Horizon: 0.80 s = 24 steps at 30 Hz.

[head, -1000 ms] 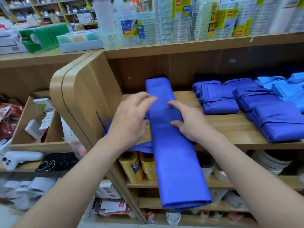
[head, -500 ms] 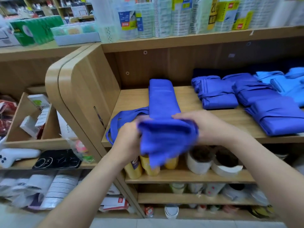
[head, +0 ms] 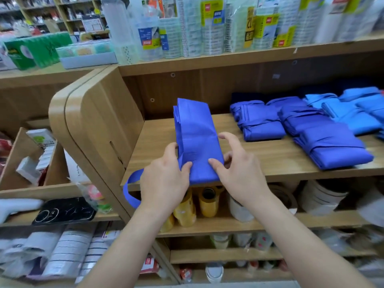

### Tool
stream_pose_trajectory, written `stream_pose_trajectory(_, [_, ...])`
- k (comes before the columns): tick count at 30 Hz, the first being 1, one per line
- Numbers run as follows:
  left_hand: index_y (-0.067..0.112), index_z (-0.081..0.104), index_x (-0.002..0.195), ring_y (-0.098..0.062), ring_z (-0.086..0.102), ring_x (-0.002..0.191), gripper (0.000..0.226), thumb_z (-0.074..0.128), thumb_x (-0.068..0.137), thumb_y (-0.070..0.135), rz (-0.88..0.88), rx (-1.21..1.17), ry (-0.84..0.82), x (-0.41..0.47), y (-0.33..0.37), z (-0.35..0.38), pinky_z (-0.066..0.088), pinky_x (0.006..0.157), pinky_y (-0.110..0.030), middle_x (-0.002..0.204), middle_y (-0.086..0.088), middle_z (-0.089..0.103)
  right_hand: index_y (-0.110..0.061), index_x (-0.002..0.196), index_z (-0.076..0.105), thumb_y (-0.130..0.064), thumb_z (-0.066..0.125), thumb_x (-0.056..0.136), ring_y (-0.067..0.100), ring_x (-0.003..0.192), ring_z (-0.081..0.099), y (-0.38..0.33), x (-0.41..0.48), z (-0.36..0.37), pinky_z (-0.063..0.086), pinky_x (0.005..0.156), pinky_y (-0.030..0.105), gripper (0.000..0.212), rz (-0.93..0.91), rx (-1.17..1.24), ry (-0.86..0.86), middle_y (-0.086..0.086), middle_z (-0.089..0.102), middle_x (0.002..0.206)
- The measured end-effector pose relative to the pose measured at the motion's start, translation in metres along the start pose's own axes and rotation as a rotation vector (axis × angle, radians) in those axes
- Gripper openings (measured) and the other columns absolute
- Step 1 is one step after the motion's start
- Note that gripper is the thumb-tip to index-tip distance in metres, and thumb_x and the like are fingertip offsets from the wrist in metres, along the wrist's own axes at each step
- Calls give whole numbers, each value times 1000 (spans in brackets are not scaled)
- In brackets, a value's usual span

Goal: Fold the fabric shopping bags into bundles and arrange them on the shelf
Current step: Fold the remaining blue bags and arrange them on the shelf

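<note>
A royal-blue fabric bag (head: 196, 138), folded into a long strip, lies front to back on the wooden shelf (head: 259, 159). Its near end is doubled over onto the strip. My left hand (head: 164, 179) grips the left side of that fold, thumb up along its edge. My right hand (head: 236, 169) holds the right side with curled fingers on the cloth. The bag's handle loop (head: 129, 191) hangs off the shelf front at the left. Several folded blue bundles (head: 261, 119) lie on the right half of the shelf, lighter blue ones (head: 353, 113) farthest right.
The shelf's rounded wooden side panel (head: 93, 125) stands just left. Packaged goods (head: 207, 28) line the shelf above. Yellow tape rolls (head: 199, 202) and white rolls (head: 320, 200) fill the shelf below. Boxes and a phone case (head: 64, 210) sit on the unit at left.
The strip's end hung below the shelf a second ago. Both hands lifted that end and have folded it up onto the part lying on the shelf.
</note>
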<state>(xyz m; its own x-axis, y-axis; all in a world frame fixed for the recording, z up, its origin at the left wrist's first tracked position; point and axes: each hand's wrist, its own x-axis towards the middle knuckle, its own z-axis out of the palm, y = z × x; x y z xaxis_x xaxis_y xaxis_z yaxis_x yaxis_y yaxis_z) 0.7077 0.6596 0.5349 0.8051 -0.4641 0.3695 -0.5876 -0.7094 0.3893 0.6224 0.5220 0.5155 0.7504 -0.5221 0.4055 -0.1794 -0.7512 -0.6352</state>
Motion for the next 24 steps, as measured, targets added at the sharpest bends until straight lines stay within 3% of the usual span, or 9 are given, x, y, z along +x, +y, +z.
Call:
stream_pose_trajectory(2, [28, 33, 141, -18, 48, 69, 53, 54, 95, 44, 2, 106, 10, -1, 2, 0, 34, 57, -31, 80, 7, 51, -35, 139, 40, -37, 65, 90, 12, 80, 56, 0, 3, 1, 43, 69, 29, 55, 6, -85, -23, -11, 52, 101])
stream_pose_trajectory(4, [29, 31, 141, -18, 49, 68, 54, 54, 95, 44, 26, 188, 18, -1, 2, -2, 35, 53, -30, 78, 8, 51, -37, 136, 46, -40, 64, 90, 18, 92, 57, 0, 7, 0, 47, 77, 32, 50, 16, -117, -75, -7, 49, 108])
stream_pose_trajectory(8, [25, 53, 130, -24, 54, 93, 46, 67, 87, 29, 239, 228, 90, 3, -5, 0, 42, 60, -32, 107, -1, 58, -38, 131, 54, -44, 63, 90, 20, 102, 58, -2, 16, -3, 48, 87, 35, 42, 76, -161, -203, -6, 49, 107])
stream_pose_trajectory(11, [30, 48, 139, -27, 57, 106, 47, 55, 95, 43, 157, 164, -73, 18, 0, 0, 45, 79, -36, 126, -4, 56, -40, 133, 53, -46, 59, 92, 19, 103, 57, -7, 18, -5, 48, 86, 35, 41, 55, -214, -271, -7, 49, 113])
stream_pose_trajectory(14, [28, 44, 145, -25, 55, 116, 60, 57, 92, 54, 47, 167, -231, 32, 3, 0, 41, 87, -33, 133, -3, 57, -40, 137, 48, -47, 60, 91, 18, 105, 57, -8, 19, -7, 49, 90, 38, 47, 53, -224, -347, -7, 48, 120])
stream_pose_trajectory(16, [24, 46, 144, -25, 51, 123, 65, 62, 89, 54, 16, 129, -272, 37, 3, -2, 40, 92, -32, 138, -2, 56, -34, 144, 41, -44, 65, 89, 20, 111, 58, -5, 28, -9, 46, 98, 38, 61, 121, -86, -377, -2, 50, 131])
stream_pose_trajectory(19, [21, 46, 144, -24, 49, 127, 67, 65, 87, 51, 30, 111, -312, 34, 4, -6, 38, 95, -31, 141, -2, 55, -19, 149, 35, -37, 62, 93, 24, 124, 54, -1, 56, -8, 41, 105, 35, 65, 242, 167, -297, 5, 53, 139])
stream_pose_trajectory(24, [19, 47, 142, -22, 49, 126, 62, 64, 90, 46, 75, 105, -315, 25, 4, -5, 38, 97, -31, 140, -1, 54, -14, 153, 24, -41, 67, 89, 26, 137, 41, 4, 96, 5, 35, 112, 40, 82, 351, 230, -242, 7, 38, 153])
